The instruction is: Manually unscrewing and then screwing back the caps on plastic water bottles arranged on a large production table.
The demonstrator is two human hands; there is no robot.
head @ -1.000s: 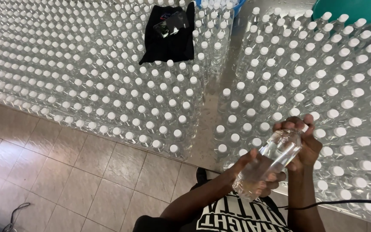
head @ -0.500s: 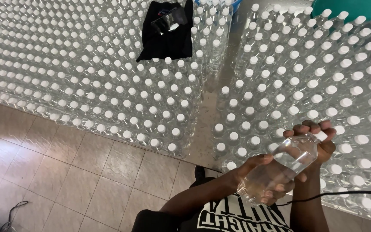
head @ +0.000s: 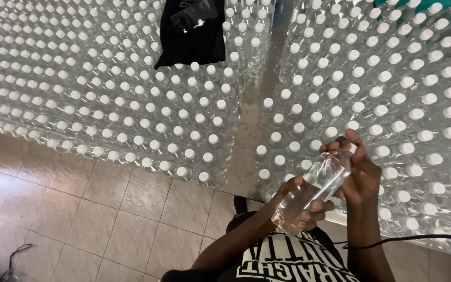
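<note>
I hold a clear plastic bottle (head: 314,190) tilted in front of my chest, its base low and left, its neck up and right. My left hand (head: 301,206) cups the base and lower body. My right hand (head: 358,169) is wrapped over the neck end, hiding the cap. Behind the bottle stands the right block of clear, white-capped bottles (head: 392,104).
A second large block of white-capped bottles (head: 105,89) fills the left side, with a black cloth (head: 191,39) lying on top of it. A narrow gap (head: 254,109) runs between the two blocks. Beige floor tiles (head: 79,209) lie below, and a black cable (head: 408,239) crosses my right forearm.
The bottle has tilted and shifted slightly, and my right hand has closed more fully over its neck end. The view has moved a little closer to the bottle blocks.
</note>
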